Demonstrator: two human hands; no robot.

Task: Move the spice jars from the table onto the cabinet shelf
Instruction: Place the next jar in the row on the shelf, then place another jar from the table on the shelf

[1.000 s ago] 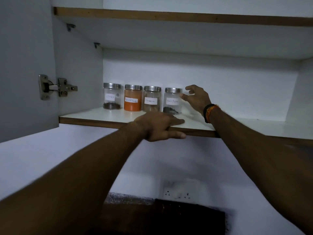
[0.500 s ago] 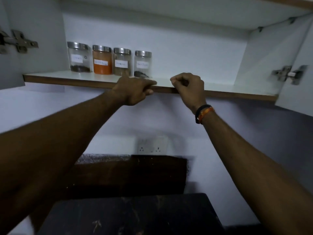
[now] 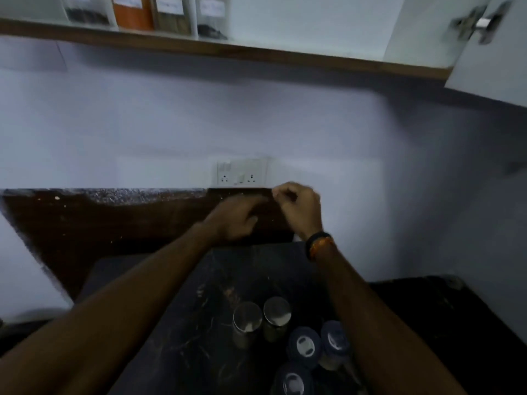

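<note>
Several labelled glass spice jars (image 3: 132, 11) stand in a row on the cabinet shelf (image 3: 256, 57) at the top left, cut off by the frame edge. On the dark table (image 3: 176, 332) below stand two jars with steel lids (image 3: 247, 319) and three jars with dark blue lids (image 3: 303, 344). My left hand (image 3: 235, 216) hangs in the air above the table's far end, fingers loosely spread, holding nothing. Just right of it, my right hand (image 3: 299, 208) is curled with nothing in it and wears a dark wristband. Both hands are blurred.
An open cabinet door with a metal hinge (image 3: 482, 22) juts out at the top right. A white double wall socket (image 3: 241, 173) sits just above the hands. A dark brown backsplash (image 3: 114, 223) runs behind the table, and a second dark surface (image 3: 442, 303) lies at the right.
Both hands have let go of the shelf edge and dropped down in front of the wall socket. The view has tilted down, bringing the table and its jars into sight.
</note>
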